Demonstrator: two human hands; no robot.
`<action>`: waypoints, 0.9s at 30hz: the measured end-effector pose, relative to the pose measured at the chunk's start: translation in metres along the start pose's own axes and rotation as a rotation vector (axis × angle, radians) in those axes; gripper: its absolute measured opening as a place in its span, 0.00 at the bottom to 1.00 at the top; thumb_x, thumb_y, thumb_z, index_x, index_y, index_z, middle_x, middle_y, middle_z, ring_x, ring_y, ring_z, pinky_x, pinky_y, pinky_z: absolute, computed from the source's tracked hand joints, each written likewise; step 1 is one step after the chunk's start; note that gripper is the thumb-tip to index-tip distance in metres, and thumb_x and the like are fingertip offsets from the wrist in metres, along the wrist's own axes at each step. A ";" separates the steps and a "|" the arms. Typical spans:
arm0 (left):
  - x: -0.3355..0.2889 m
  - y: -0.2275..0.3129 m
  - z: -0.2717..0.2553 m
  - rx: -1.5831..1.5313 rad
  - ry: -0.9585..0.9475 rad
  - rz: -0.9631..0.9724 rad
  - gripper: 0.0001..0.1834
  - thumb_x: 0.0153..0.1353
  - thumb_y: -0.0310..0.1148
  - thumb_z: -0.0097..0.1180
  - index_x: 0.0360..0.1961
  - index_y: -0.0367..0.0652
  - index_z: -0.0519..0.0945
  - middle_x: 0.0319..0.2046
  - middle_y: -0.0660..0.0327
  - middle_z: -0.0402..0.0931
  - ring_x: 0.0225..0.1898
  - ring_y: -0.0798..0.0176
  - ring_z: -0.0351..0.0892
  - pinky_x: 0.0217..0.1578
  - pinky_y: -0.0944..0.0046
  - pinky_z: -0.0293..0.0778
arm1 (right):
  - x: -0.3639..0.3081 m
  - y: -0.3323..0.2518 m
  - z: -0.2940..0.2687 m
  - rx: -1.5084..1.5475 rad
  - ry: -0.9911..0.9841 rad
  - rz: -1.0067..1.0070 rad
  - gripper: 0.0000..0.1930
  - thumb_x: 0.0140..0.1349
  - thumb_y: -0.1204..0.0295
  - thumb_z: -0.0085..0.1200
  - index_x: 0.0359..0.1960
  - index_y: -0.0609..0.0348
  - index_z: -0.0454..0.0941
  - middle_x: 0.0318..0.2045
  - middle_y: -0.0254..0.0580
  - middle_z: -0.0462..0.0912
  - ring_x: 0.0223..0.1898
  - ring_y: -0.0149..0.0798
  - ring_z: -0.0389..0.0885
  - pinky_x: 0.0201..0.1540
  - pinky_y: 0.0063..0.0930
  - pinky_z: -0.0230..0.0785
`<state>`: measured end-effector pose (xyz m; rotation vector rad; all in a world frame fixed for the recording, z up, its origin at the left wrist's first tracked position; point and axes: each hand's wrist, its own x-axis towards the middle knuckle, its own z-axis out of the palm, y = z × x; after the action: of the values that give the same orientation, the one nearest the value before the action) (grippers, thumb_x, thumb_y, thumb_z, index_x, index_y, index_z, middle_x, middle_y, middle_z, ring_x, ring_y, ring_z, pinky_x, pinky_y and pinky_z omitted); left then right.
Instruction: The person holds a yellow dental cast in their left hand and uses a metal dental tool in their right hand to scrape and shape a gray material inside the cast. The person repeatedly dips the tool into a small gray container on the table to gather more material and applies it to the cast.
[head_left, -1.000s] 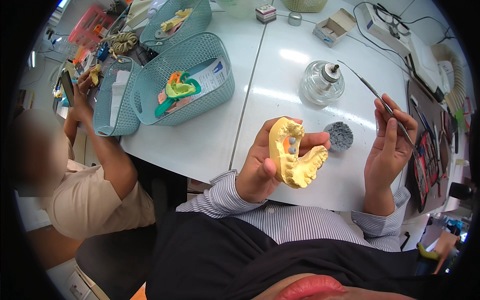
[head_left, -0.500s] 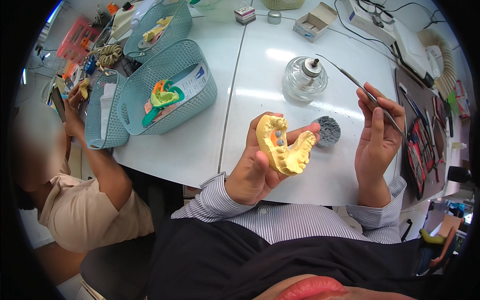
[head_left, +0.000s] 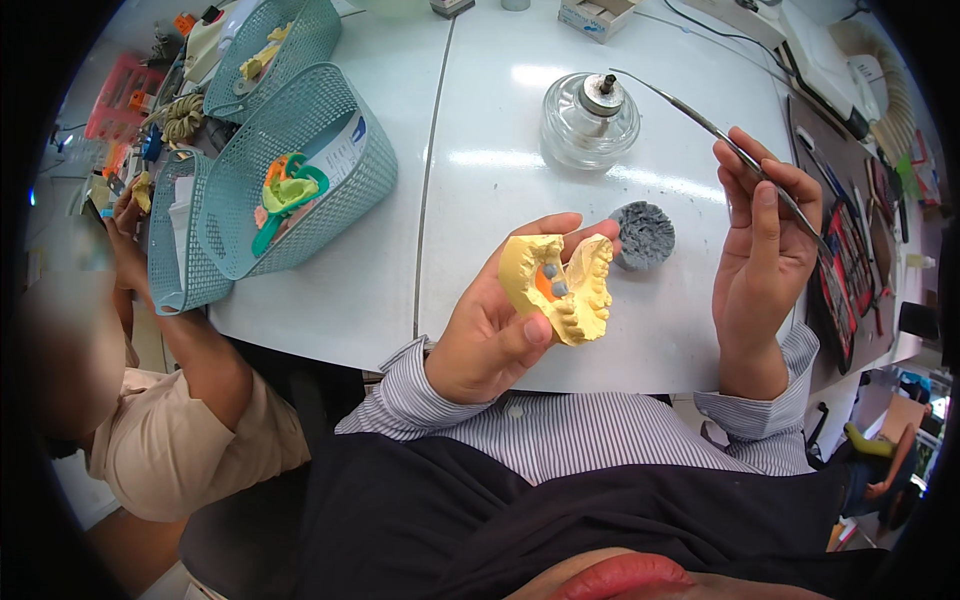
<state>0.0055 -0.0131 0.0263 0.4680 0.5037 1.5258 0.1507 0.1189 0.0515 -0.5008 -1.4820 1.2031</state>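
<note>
Teal basket [head_left: 340, 222] at ten o'clock, a left hand [head_left: 475, 335] grasps a yellow dental cast [head_left: 527, 268] over the bench [head_left: 480, 160]; a glass burner [head_left: 590, 132] stands at the cast's twelve, a rough grey block [head_left: 647, 237] at two, while the right hand [head_left: 757, 262] grips a slim metal instrument [head_left: 697, 117], tip toward ten.

the left hand [head_left: 488, 342] grips, half curled; the right hand [head_left: 762, 240] pinches, raised.
</note>
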 end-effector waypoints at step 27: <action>0.000 0.000 -0.009 0.167 -0.051 -0.048 0.51 0.36 0.18 0.60 0.58 0.34 0.39 0.56 0.50 0.47 0.60 0.57 0.44 0.54 0.63 0.57 | 0.011 -0.009 -0.033 -0.367 -0.161 -0.055 0.10 0.58 0.76 0.42 0.40 0.67 0.65 0.27 0.45 0.74 0.24 0.27 0.71 0.29 0.15 0.64</action>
<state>0.0007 -0.0129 0.0193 0.6188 0.6010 1.4283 0.1801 0.1378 0.0603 -0.6144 -1.8564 0.9479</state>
